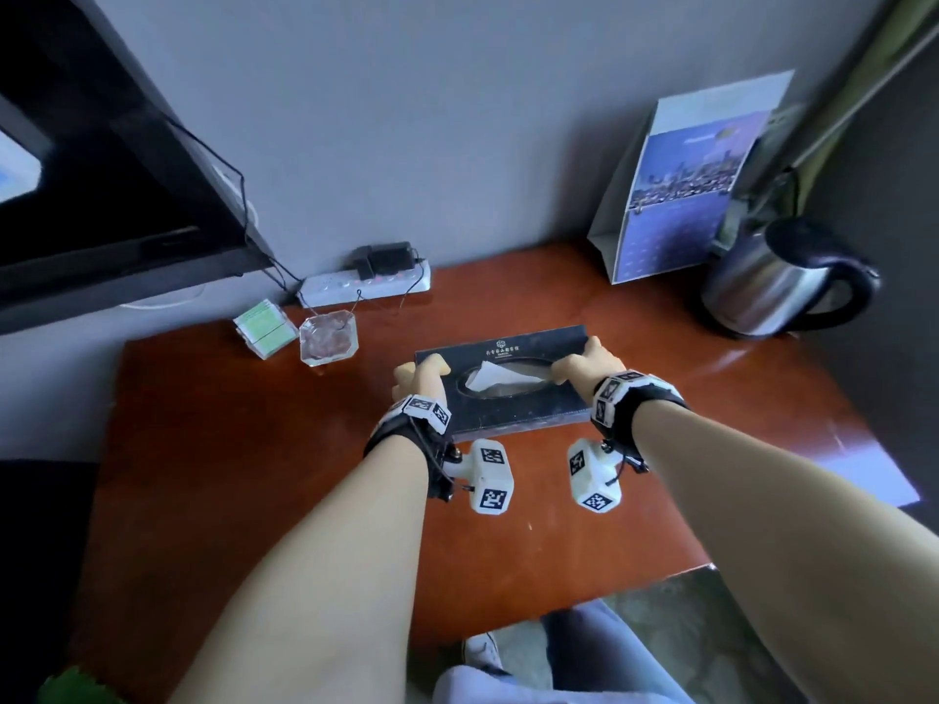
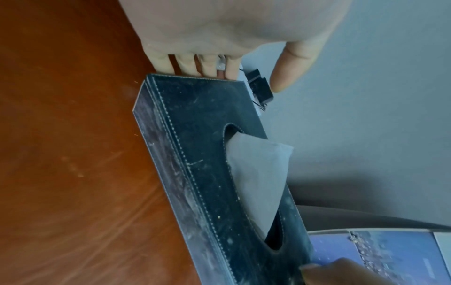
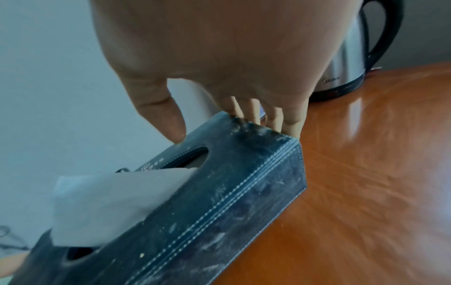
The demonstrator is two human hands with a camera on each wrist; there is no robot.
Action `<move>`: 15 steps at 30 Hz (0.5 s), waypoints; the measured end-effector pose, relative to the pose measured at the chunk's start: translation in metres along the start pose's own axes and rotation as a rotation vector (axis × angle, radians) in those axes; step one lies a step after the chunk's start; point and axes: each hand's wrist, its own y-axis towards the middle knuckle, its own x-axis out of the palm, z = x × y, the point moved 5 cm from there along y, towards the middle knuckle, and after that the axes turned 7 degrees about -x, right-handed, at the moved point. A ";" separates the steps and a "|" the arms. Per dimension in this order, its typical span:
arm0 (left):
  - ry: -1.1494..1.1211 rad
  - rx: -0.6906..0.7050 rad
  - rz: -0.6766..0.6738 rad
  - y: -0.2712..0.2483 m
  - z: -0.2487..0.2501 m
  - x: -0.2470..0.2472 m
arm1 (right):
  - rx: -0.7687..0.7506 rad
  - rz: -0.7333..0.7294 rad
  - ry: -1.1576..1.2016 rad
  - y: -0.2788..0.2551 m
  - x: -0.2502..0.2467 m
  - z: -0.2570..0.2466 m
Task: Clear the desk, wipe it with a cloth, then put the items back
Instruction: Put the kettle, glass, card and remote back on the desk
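Observation:
A black leather tissue box [image 1: 513, 403] with a white tissue [image 1: 485, 377] sticking out of its slot lies crosswise over the middle of the brown desk [image 1: 254, 475]. My left hand [image 1: 419, 378] grips its left end, the fingers [image 2: 185, 65] down the end face. My right hand [image 1: 584, 363] grips the right end, with its fingers [image 3: 275, 117] down that face and the thumb [image 3: 168, 123] on the top. The box [image 2: 207, 154] [image 3: 231, 183] looks scuffed and dusty. Whether it rests on the desk or hangs just above it cannot be told.
A steel kettle [image 1: 772, 282] stands at the back right, beside a standing picture card [image 1: 696, 185]. A glass ashtray [image 1: 329, 338], a small green-white packet [image 1: 265, 327] and a power strip [image 1: 366, 286] sit at the back left under a dark screen [image 1: 101, 185].

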 end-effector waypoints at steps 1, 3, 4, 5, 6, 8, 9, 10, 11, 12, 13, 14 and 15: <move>0.011 0.010 -0.011 0.002 0.009 0.014 | 0.006 0.003 0.007 0.009 -0.010 0.000; 0.012 0.009 -0.019 0.010 0.028 0.038 | -0.004 -0.003 -0.001 0.034 -0.025 -0.004; 0.020 -0.009 -0.010 0.015 0.036 0.048 | -0.012 -0.012 -0.010 0.048 -0.030 -0.006; 0.029 -0.027 0.001 0.022 0.046 0.059 | -0.017 -0.025 -0.019 0.065 -0.034 -0.007; 0.031 -0.039 0.012 0.030 0.053 0.068 | -0.021 -0.042 -0.031 0.080 -0.038 -0.010; 0.043 -0.059 0.027 0.045 0.067 0.086 | -0.023 -0.085 -0.060 0.106 -0.045 -0.016; 0.052 -0.063 0.024 0.053 0.070 0.095 | -0.022 -0.105 -0.076 0.117 -0.049 -0.020; 0.046 -0.057 0.019 0.062 0.074 0.104 | -0.021 -0.119 -0.097 0.126 -0.053 -0.023; 0.044 -0.047 0.017 0.070 0.077 0.110 | -0.019 -0.130 -0.116 0.135 -0.057 -0.026; 0.043 -0.045 0.017 0.075 0.080 0.116 | -0.015 -0.142 -0.132 0.143 -0.059 -0.028; 0.050 -0.053 0.023 0.080 0.083 0.121 | -0.012 -0.156 -0.145 0.151 -0.061 -0.029; 0.065 -0.073 0.029 0.084 0.084 0.124 | -0.009 -0.170 -0.159 0.158 -0.061 -0.030; 0.074 -0.088 0.035 0.089 0.088 0.126 | -0.009 -0.182 -0.172 0.164 -0.060 -0.031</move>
